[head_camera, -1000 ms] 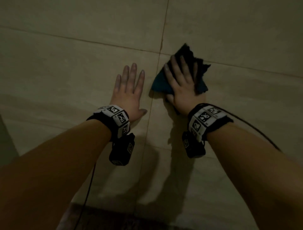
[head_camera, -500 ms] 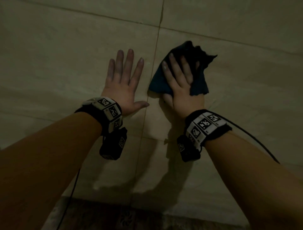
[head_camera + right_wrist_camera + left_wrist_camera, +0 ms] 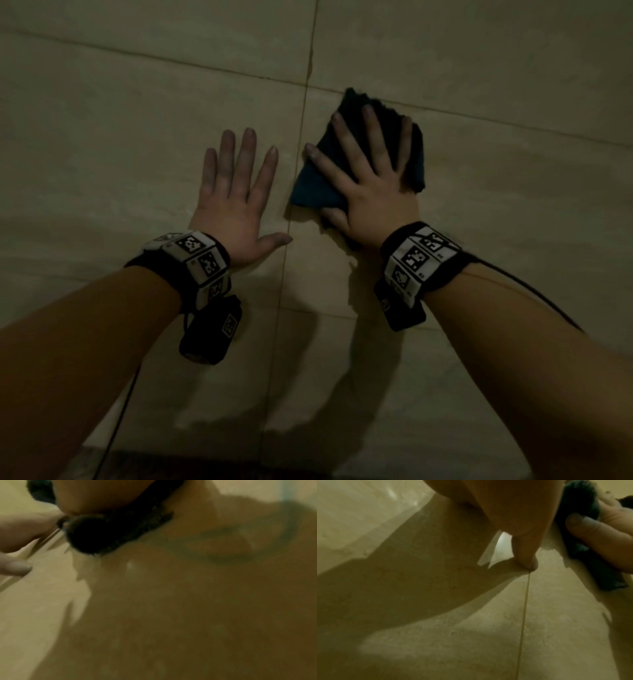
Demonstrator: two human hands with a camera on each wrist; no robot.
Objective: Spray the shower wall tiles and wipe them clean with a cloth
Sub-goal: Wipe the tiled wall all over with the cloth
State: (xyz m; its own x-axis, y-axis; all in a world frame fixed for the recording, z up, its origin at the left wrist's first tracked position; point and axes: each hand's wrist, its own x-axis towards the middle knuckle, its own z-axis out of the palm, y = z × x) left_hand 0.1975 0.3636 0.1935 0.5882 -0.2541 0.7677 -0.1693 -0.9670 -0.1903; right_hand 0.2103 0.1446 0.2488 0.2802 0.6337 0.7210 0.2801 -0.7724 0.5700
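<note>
The cloth [image 3: 356, 171] is dark blue and lies flat on the wall tiles [image 3: 137, 137], right under our right hand [image 3: 370, 185]. That grip is wide open: the fingers [image 3: 346, 150] are spread straight and press the cloth on the tile, and the thumb sits at the cloth's lower edge; nothing is curled round it. Our left hand [image 3: 236, 202] is just beside that grip, on the other side of the thin up-and-down grout line [image 3: 301, 137]. It is open too, flat on the bare tile, and it holds nothing. The two hands are near but do not touch. In the left wrist view we see the cloth [image 3: 583, 507] bunched under the other hand's thumb, and in the right wrist view its fuzzy dark edge [image 3: 111, 534] lies on the wall. We think we are in the wiping step now, with the left hand only steadying us. Next we should push the cloth along the tile and keep it pressed flat so it does not bunch up or slip out. We cannot see a spray bottle, a bucket or any other container here, so we cannot tell what is in one.
</note>
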